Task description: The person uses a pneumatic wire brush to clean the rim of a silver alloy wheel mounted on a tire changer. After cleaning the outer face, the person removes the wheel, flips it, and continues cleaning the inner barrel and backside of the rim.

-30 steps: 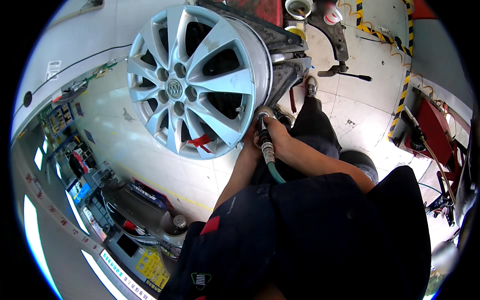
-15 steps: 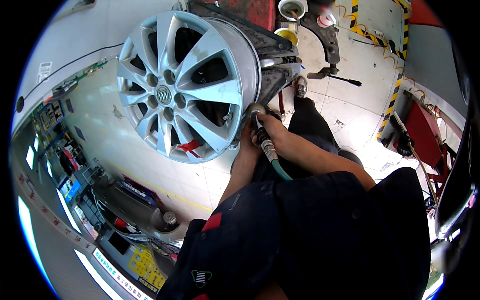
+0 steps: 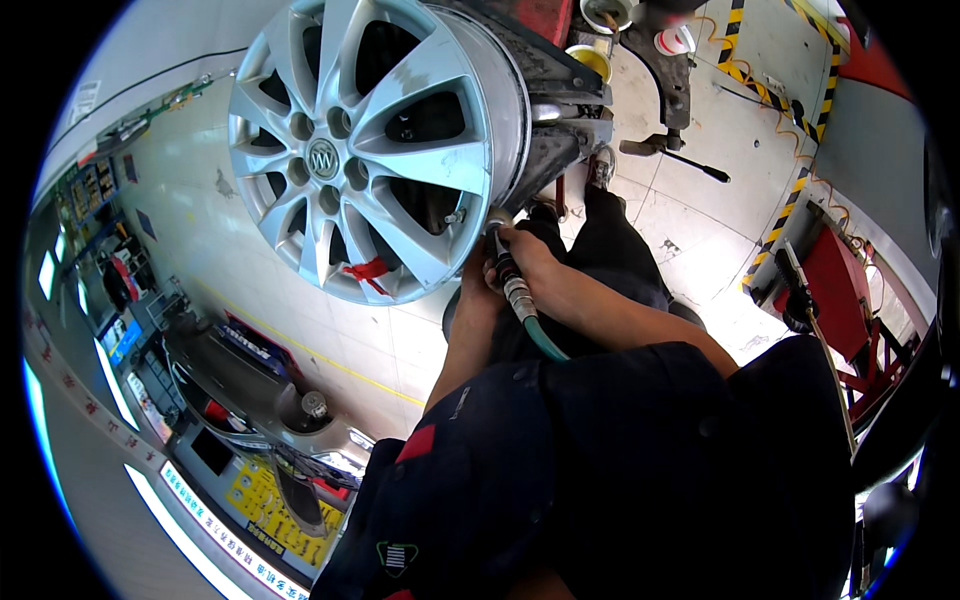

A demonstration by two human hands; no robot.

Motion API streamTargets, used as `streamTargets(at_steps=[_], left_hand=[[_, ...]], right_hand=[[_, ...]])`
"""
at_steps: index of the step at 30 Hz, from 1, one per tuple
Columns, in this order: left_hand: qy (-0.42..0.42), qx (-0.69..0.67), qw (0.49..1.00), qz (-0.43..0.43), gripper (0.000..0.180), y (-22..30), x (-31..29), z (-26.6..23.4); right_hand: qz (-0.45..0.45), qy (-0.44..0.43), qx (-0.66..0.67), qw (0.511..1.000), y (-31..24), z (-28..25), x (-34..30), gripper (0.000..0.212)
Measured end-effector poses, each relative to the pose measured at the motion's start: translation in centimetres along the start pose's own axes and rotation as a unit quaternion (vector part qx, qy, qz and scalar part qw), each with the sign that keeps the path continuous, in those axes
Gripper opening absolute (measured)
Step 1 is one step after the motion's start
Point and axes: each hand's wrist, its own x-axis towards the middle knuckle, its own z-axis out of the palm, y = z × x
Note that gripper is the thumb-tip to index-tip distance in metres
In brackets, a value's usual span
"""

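Observation:
A large silver alloy wheel rim (image 3: 430,165) stands before me, its spoked face toward the upper left. A red strip (image 3: 368,272) is tied round one lower spoke. My right hand (image 3: 530,255) is closed round a slim air grinder (image 3: 507,275), which has a metal hose coupling and a green air hose (image 3: 545,342). The tool's rounded head (image 3: 499,216) is at the rim's lower right outer edge; whether it touches cannot be made out. Close against the tool, my left hand (image 3: 478,285) is curled, its fingers mostly hidden behind the grinder and right hand.
A dark machine arm (image 3: 570,115) sits behind the rim. Two tubs, one with yellow contents (image 3: 590,62), stand beyond it. A pedal-like lever (image 3: 680,155) lies on the tiled floor. At the right is a red stand (image 3: 835,290); a grey car bumper (image 3: 235,385) lies at lower left.
The view has shifted, so the rim sits slightly higher and further left. Both hands and the grinder appear a little further left, still at the rim's lower right edge.

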Motion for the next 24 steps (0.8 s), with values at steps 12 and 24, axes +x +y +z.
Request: streamTargets(at_steps=[12, 24], left_hand=[[-0.148, -0.003, 0.983, -0.112, 0.036, 0.3, 0.0, -1.1], [0.033, 0.144, 0.987, -0.068, 0.034, -1.3, -2.2, 3.0]], right_hand=[[0.008, -0.038, -0.071, 0.997, -0.6, -1.9, 0.4, 0.026], [-0.011, -0.050, -0.119, 0.992, -0.5, -3.1, 0.1, 0.021]])
